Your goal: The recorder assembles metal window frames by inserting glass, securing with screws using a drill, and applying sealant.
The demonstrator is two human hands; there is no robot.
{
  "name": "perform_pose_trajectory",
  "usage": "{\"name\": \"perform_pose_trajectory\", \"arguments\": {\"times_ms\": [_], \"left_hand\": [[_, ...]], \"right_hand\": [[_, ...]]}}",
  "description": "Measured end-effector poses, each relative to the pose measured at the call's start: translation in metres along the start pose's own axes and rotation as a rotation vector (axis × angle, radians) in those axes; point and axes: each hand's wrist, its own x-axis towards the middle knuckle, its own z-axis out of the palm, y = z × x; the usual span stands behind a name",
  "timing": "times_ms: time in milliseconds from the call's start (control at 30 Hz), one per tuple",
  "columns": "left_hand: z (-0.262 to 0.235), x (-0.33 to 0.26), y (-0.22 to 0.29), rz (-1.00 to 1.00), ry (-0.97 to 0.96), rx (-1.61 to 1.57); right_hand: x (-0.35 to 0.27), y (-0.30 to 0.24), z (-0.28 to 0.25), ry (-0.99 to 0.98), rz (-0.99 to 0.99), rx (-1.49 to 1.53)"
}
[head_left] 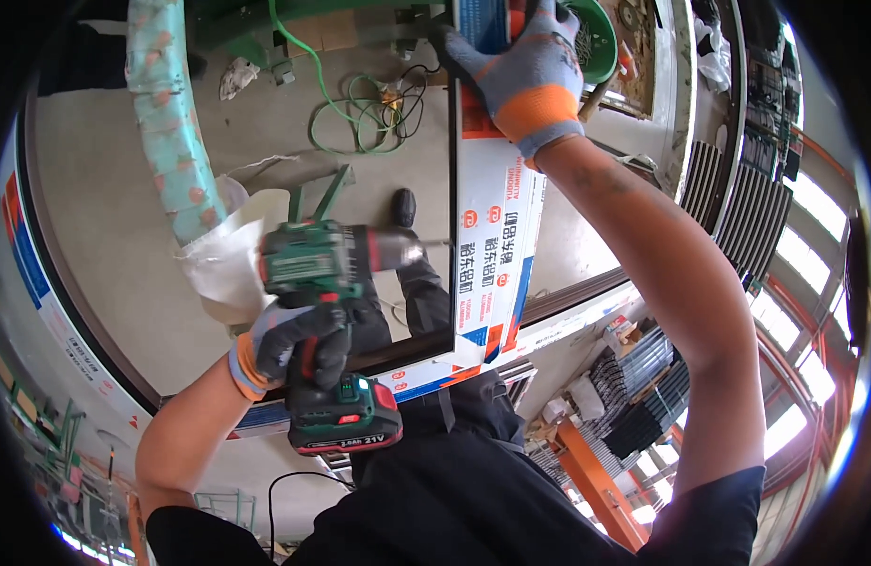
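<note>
The person is working over a long aluminium frame profile wrapped in white protective film with blue and orange printing (492,226), which is running up the middle of the view from near the person's waist toward the top edge, its long axis pointing away from the body and its dark bare edge facing left. A second wrapped profile (549,321) is meeting it near the lower end and running off to the right, so the two are forming a corner above the grey concrete floor (105,189). The long profile is looking stiff and fairly light for its length, and the film is probably slippery, so taking hold across its full width, well up from the drilling point, seems the sound grip. The right hand (530,75), in a grey glove with an orange cuff, is doing just that, its fingers pressed down and wrapped over the top part of the profile. The left hand (294,344), gloved alike, is clenching its fingers around the handle of a green and black cordless drill with a red-trimmed battery (332,283). The drill is lying level, its thin bit (435,244) pointing right and touching the profile's dark edge. A green cable (360,113) is lying coiled on the floor beyond.
</note>
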Motion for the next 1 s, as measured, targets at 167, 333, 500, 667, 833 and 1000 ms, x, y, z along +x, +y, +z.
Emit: {"name": "perform_pose_trajectory", "arguments": {"times_ms": [167,333,500,667,833,1000], "left_hand": [[0.023,0.004,0.013,0.001,0.007,0.089],[0.006,-0.012,0.006,0.074,0.045,0.003],[0.002,-0.011,0.006,0.14,0.053,-0.05],[0.002,-0.003,0.015,0.048,0.069,-0.158],[-0.001,0.006,0.014,0.024,-0.006,-0.178],[0.001,0.009,0.008,0.075,-0.016,-0.186]], "right_hand": [[0.0,0.003,0.009,0.074,-0.081,-0.046],[0.007,0.038,0.031,0.15,-0.303,-0.036],[0.007,0.034,0.031,0.048,-0.305,0.095],[0.007,0.038,0.03,-0.042,-0.177,0.37],[0.006,0.034,0.027,-0.101,-0.156,0.391],[0.007,0.032,0.032,-0.056,-0.229,0.426]]}}
